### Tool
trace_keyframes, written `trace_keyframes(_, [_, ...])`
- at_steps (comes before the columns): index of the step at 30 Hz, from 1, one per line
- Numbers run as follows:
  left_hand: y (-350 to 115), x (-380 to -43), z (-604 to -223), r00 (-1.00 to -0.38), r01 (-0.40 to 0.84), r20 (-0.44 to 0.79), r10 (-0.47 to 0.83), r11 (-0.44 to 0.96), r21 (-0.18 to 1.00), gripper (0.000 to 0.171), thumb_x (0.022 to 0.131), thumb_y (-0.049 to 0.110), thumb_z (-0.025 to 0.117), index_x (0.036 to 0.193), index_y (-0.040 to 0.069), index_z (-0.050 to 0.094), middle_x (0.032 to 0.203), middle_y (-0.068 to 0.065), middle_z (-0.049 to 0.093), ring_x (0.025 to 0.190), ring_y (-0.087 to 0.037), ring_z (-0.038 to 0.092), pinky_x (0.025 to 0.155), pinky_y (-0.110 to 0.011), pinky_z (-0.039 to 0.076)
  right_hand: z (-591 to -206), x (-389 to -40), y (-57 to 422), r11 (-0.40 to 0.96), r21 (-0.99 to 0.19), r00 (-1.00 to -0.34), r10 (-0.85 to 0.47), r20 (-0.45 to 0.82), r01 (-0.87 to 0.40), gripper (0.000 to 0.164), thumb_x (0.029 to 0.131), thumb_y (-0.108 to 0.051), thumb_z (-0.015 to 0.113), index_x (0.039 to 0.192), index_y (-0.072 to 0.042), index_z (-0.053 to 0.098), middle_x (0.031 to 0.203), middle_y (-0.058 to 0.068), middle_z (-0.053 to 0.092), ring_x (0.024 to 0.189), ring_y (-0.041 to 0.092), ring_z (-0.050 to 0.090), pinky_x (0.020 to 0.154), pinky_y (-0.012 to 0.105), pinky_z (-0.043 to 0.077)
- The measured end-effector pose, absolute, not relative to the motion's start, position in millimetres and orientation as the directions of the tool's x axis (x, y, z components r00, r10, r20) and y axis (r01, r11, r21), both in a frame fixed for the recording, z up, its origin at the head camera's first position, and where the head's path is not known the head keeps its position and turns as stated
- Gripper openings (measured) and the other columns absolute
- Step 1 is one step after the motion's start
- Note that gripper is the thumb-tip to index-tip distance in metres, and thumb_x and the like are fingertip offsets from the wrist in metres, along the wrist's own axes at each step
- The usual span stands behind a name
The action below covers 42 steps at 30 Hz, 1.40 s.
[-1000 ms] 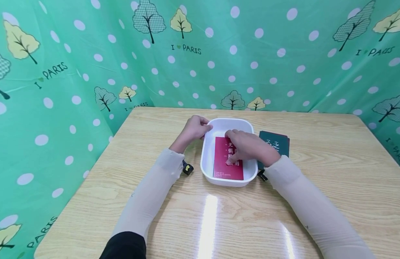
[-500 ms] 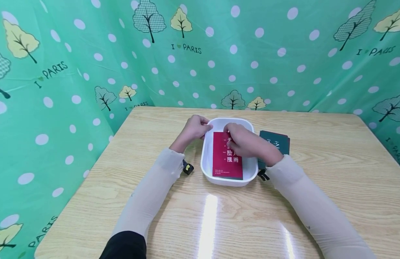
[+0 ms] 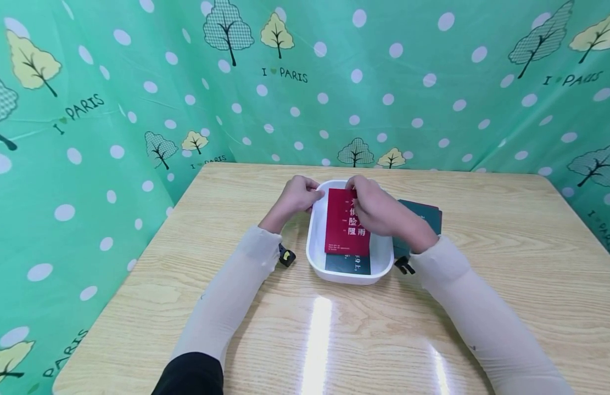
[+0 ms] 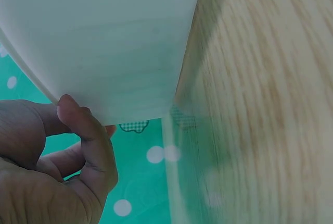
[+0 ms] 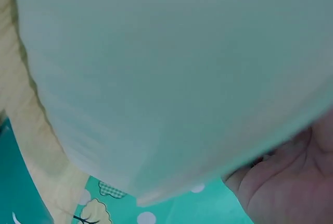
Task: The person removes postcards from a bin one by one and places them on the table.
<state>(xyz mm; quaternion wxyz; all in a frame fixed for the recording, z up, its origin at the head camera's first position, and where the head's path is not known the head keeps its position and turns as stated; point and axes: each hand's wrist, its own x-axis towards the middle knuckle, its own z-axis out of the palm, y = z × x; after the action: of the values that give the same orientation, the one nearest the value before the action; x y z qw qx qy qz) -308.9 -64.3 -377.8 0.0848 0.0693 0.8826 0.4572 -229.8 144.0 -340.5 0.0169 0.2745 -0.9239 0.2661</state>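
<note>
A white plastic basin (image 3: 317, 236) stands on the table. My left hand (image 3: 301, 195) pinches its upper left rim; in the left wrist view the thumb and fingers of that hand (image 4: 83, 156) meet at the basin's edge. Inside the basin, my right hand (image 3: 376, 208) grips the upper right part of a red notebook (image 3: 338, 225) with white lettering. Under it, the lower strip of a dark green notebook (image 3: 341, 264) shows on the basin floor. In the right wrist view the basin wall (image 5: 156, 78) hides the fingers of my right hand (image 5: 296, 177).
Just right of the basin lies a stack of dark green and red notebooks (image 3: 430, 216), partly covered by my right forearm. Black wrist-camera pieces (image 3: 286, 256) sit at both wrists. A green polka-dot curtain (image 3: 413, 99) hangs behind the wooden table (image 3: 507, 236).
The right hand has closed on the red notebook and drawn it toward the basin's far end, uncovering the green notebook beneath. My left hand stays on the rim.
</note>
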Motion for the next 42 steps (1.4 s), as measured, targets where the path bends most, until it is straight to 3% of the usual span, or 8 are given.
trace_keyframes(9, [-64.2,-308.7,-377.9,-0.976,0.054,-0.078,0.205,0.569,0.820,0.027,0.095,0.018,0.065,0.115,0.000,0.067,0.090,-0.009,0.068,0.058,-0.015,0.062,0.054,-0.028,0.057,-326.7,-226.8,151.3,0.703,-0.442,-0.830,-0.474,0.292,-0.557,0.037,0.095,0.001,0.056,0.127,-0.003,0.039,0.116,0.010,0.047,0.101,0.021,0.048,0.080,0.036,0.056])
trace_keyframes(17, [-64.2,-308.0,-378.8,-0.977,0.047,-0.081,0.198,0.570,0.820,0.028,0.095,0.019,0.065,0.116,0.000,0.066,0.089,-0.009,0.067,0.060,-0.017,0.063,0.056,-0.029,0.058,-314.6,-224.4,163.1,0.675,-0.346,-0.742,-0.475,0.472,-0.652,0.031,0.096,0.006,0.048,0.126,0.005,0.041,0.115,0.016,0.046,0.103,0.023,0.043,0.077,0.036,0.053])
trace_keyframes(29, [-63.1,-306.8,-377.9,-0.978,0.038,-0.089,0.189,0.581,0.813,0.027,0.096,0.019,0.064,0.115,0.001,0.067,0.088,-0.009,0.066,0.060,-0.016,0.062,0.056,-0.029,0.058,-295.0,-220.9,184.9,0.692,-0.325,-0.722,-0.410,0.557,-0.644,0.030,0.097,0.009,0.044,0.126,0.011,0.036,0.115,0.023,0.042,0.106,0.030,0.042,0.072,0.040,0.054])
trace_keyframes(42, [-63.3,-308.4,-380.2,-0.978,0.045,-0.080,0.194,0.564,0.825,0.024,0.096,0.018,0.064,0.113,0.001,0.067,0.087,-0.009,0.067,0.060,-0.017,0.063,0.055,-0.027,0.057,-279.5,-218.0,211.2,0.707,-0.449,-0.789,-0.256,0.558,-0.547,0.039,0.095,0.009,0.049,0.129,0.008,0.029,0.123,0.025,0.040,0.114,0.032,0.042,0.080,0.052,0.052])
